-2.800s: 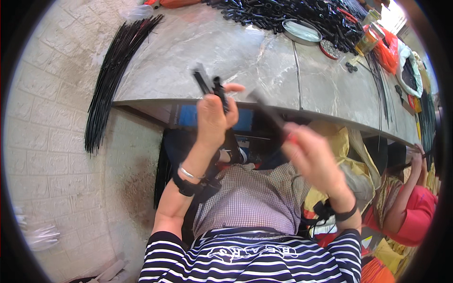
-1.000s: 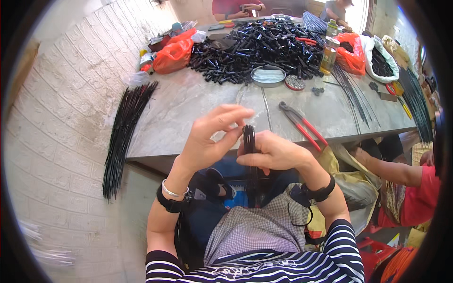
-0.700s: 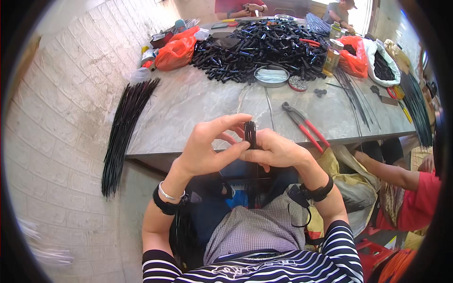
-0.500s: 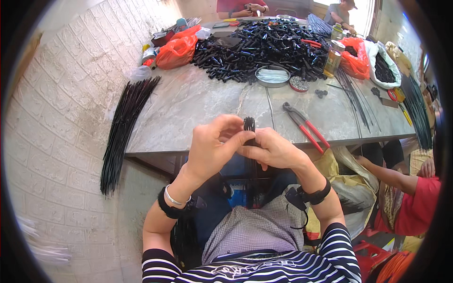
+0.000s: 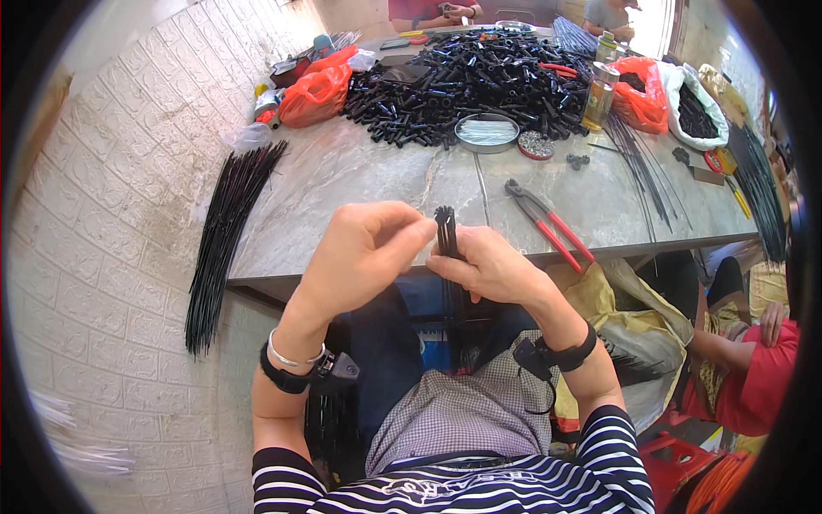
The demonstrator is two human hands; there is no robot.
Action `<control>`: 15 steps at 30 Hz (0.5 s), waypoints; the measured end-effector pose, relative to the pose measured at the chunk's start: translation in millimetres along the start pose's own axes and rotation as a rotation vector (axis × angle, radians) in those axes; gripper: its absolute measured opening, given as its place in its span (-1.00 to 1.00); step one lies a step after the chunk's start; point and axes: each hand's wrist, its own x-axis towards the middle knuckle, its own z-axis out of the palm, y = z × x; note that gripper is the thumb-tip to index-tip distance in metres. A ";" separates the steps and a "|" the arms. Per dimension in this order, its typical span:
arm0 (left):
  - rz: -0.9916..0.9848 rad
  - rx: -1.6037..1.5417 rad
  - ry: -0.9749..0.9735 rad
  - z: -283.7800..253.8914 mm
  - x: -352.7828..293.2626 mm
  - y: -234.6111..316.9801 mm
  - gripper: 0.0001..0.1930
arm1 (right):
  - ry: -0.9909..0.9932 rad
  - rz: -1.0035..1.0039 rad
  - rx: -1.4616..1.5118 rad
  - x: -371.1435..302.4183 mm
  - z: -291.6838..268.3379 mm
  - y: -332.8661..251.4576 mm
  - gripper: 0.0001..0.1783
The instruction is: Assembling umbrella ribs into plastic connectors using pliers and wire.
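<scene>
A bundle of thin black rods [image 5: 445, 226] stands upright in front of me, its tips rising a little above the table's near edge and its length hanging down between my knees. My right hand [image 5: 495, 267] is wrapped round it below the tips. Left of the tips, my left hand [image 5: 364, 253] has thumb and forefinger pressed together; whatever is between them, if anything, is too small to make out. Red-handled pincers [image 5: 548, 224] lie on the table beyond my right hand.
A large heap of short black tubes [image 5: 479, 81] covers the far table [image 5: 342, 206]. A round tin of pale sticks [image 5: 486, 134] sits before it. More black rods [image 5: 227, 248] hang over the left edge. Red bags [image 5: 317, 94] flank the heap. A co-worker's arm [image 5: 728, 349] is at right.
My left hand has drawn slightly left, away from the bundle's tips, uncovering more of them. My right hand keeps its hold. The view has shifted a little.
</scene>
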 end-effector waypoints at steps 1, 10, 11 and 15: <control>-0.093 -0.128 -0.072 -4.3 -0.8 3.9 -0.82 | -0.026 0.040 0.029 -1.2 -2.2 -4.2 -0.71; 0.558 0.155 0.160 16.6 12.9 -33.6 -0.77 | -0.106 0.039 0.060 -2.0 -2.0 -4.1 -0.71; 0.604 0.162 0.148 13.8 14.9 -38.3 -0.75 | -0.120 0.011 0.023 -2.0 -2.4 -3.4 -0.72; 0.505 -0.017 0.098 17.7 10.9 -38.7 -0.73 | -0.134 0.016 0.050 -3.3 -2.3 -3.7 -0.72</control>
